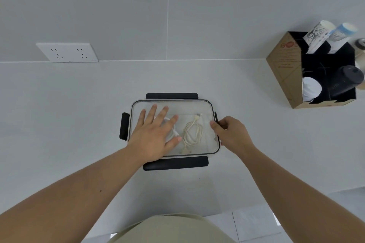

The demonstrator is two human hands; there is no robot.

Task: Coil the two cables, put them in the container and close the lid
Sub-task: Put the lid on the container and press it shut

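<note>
A clear rectangular container (212, 144) sits mid-counter with its transparent lid (189, 107) laid on top. Black latch flaps stick out at the far (171, 95), near (175, 163) and left (124, 126) sides. Through the lid I see a coiled cream cable (193, 132) on the right and a coiled white cable (171, 127) on the left, mostly hidden under my left hand (156, 134). That hand lies flat on the lid, fingers spread. My right hand (231, 132) grips the right-side latch (216, 117), fingers curled over the container's edge.
A cardboard divider box (284, 69) holding paper cups and a dark tumbler stands at the back right. A white double wall socket (68, 52) is on the tiled wall at the left. The counter's front edge runs near my body.
</note>
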